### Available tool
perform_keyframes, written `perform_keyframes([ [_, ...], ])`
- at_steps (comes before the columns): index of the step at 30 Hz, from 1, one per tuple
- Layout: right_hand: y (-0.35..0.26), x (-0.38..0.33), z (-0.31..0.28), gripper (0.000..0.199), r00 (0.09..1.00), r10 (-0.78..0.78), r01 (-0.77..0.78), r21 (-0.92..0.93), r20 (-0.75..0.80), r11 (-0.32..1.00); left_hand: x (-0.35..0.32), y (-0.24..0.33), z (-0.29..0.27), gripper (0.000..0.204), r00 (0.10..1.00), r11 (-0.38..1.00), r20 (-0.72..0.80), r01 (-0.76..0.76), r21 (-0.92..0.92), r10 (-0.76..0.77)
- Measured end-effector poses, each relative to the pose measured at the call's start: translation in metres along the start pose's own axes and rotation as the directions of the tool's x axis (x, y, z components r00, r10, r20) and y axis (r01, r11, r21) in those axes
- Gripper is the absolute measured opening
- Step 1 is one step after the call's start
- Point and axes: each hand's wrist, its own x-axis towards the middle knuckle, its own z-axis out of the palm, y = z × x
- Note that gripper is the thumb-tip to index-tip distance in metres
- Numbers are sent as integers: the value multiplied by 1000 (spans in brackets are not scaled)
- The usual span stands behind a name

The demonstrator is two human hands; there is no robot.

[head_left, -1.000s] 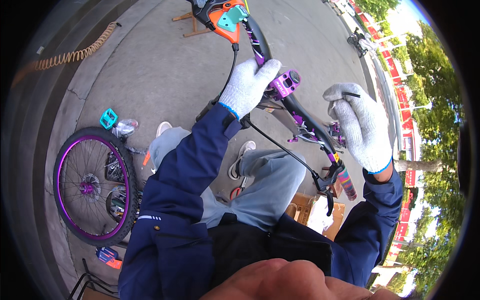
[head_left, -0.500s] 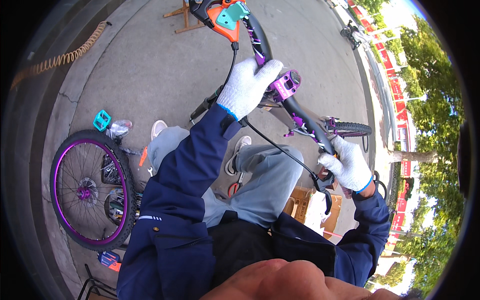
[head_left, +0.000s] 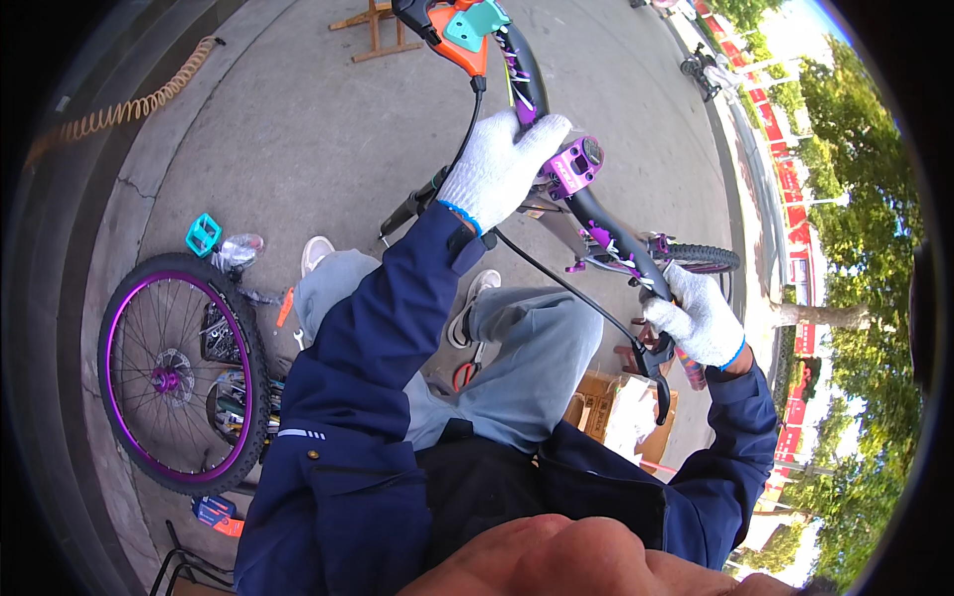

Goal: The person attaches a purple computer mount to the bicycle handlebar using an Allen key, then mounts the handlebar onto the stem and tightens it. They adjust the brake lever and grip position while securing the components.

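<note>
A black bicycle handlebar (head_left: 616,238) with purple and white markings slants across the upper middle. My left hand (head_left: 502,171), in a white knit glove, is closed around it beside the purple stem clamp (head_left: 574,169). On the bar's right part my right hand (head_left: 701,323), gloved alike, is closed just above a black brake lever (head_left: 658,382); the grip end is partly hidden. At the bar's far end sits an orange shifter-and-lever unit (head_left: 462,45) with a teal piece (head_left: 477,25). A black cable (head_left: 556,281) runs below the bar. The front fork (head_left: 412,206) shows without a wheel.
A wheel with a purple rim (head_left: 114,397) lies at left, near a teal pedal (head_left: 203,235) and several tools. Red-handled pliers (head_left: 465,372) lie between my legs. Cardboard boxes (head_left: 594,397) stand at right. The bike's rear wheel (head_left: 701,258) is beyond the bar.
The handlebar has shifted slightly right, with both hands still on it. The brake lever by my right hand and the orange unit have moved with it.
</note>
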Motion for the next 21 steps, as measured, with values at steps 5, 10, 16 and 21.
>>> perform_keyframes([
  [5,-2,3,-3,35,999,24,-25,27,31,999,3,-1,-1,52,999,996,30,22,-91,-19],
  [10,0,4,-4,34,998,56,-59,77,43,995,3,1,-4,52,998,997,54,47,-63,-43],
  [16,1,5,-4,32,998,36,-40,64,55,997,3,4,-2,50,999,998,42,28,-56,-26],
  [21,4,3,-7,31,998,17,-21,66,61,998,2,3,0,49,1000,999,10,25,-41,-25],
])
